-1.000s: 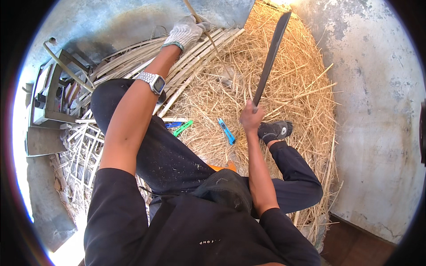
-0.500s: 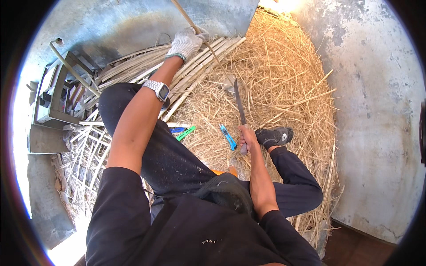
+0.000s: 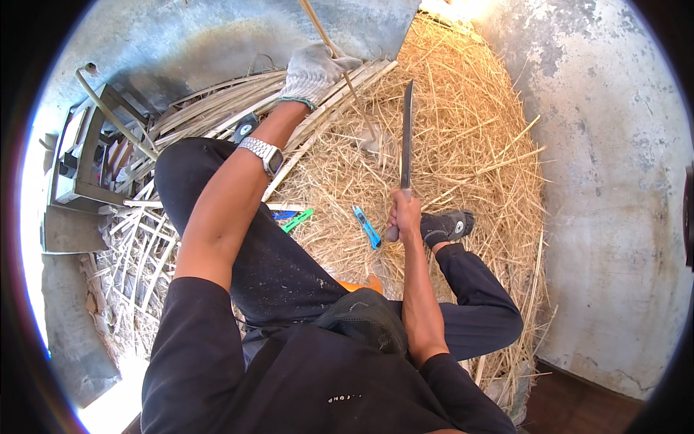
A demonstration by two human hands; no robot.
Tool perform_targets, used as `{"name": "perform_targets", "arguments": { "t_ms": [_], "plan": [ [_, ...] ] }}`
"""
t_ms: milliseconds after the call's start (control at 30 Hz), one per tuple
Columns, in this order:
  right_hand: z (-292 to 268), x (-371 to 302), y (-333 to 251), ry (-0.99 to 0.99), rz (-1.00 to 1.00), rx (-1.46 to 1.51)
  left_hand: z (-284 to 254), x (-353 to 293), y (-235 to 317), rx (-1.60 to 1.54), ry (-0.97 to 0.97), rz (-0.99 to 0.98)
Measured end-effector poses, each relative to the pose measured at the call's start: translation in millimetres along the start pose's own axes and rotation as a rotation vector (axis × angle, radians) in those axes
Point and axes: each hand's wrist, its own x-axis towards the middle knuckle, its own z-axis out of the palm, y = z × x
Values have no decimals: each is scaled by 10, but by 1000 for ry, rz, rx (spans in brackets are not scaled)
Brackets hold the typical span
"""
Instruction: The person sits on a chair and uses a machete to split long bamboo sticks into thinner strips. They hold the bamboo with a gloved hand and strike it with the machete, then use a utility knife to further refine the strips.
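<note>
My left hand [image 3: 315, 73], in a pale knitted glove, is closed round a thin bamboo strip [image 3: 316, 23]. The strip slants from the top edge down to a small greyish lump [image 3: 371, 142] among the shavings. In my bare right hand [image 3: 406, 215] is a machete [image 3: 406, 141], gripped by its handle. Its long dark blade points away from me, to the right of the strip and apart from it. Left of the machete's handle lies a blue utility knife [image 3: 367, 227]. A green cutter [image 3: 297, 220] and a dark blue one [image 3: 283, 215] lie beside my left leg.
Straw-like shavings [image 3: 463, 130] cover the floor between my legs. Long split strips [image 3: 217, 105] are piled at the far left, near a wooden frame [image 3: 90, 155]. Concrete walls stand at the back [image 3: 238, 36] and right [image 3: 614, 195]. An orange object [image 3: 354, 286] shows near my lap.
The machete's blade has swung right, away from the strip, and now points more straight ahead. My gloved left hand has shifted slightly right with the strip.
</note>
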Motion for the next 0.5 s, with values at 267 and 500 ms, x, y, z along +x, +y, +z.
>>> {"name": "perform_targets", "arguments": {
  "t_ms": [267,500],
  "plan": [
    [-3,70,154,22,7,-75,27,-19,166,-34,86,38],
    [128,-1,179,0,50,-139,202,166,-24,-154,41,127]
  ]
}}
